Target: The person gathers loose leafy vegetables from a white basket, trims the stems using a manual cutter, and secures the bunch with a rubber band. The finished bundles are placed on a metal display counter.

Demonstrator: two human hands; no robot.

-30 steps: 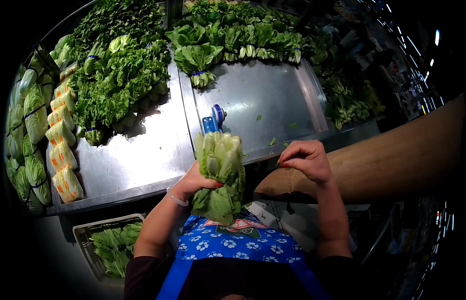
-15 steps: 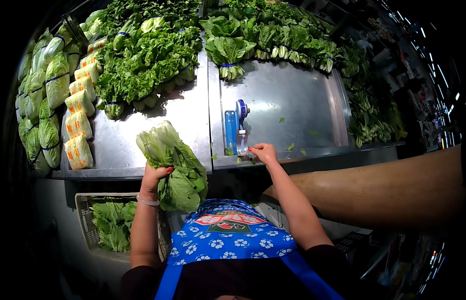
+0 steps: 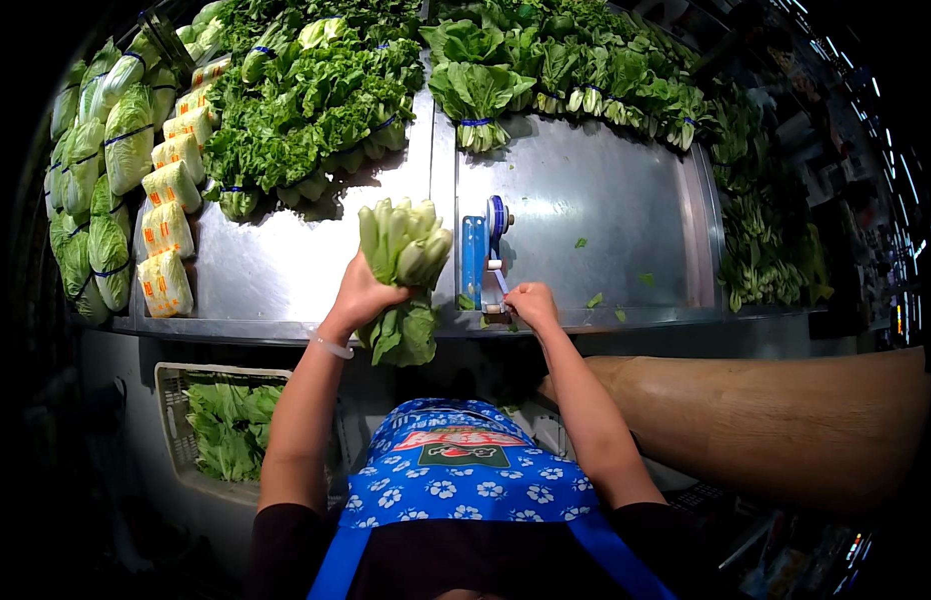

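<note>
My left hand is wrapped around a bunch of leafy greens, its pale stem ends up and its leaves hanging below the fist. The bunch is held over the front edge of the metal counter, just left of a blue tape dispenser. This dispenser carries a blue roll of tape at its far end. At its near end my right hand pinches the end of the tape, which runs slanting from a small white roller to my fingertips.
Lettuce bunches and other tied greens are heaped at the back of the counter. Wrapped packs and napa cabbages line the left. A crate of leaves stands below; a brown rounded surface juts in at right.
My left hand has moved right and forward with the greens, tilting their stem ends toward the dispenser. My right hand has drawn the tape end slightly away from the dispenser.
</note>
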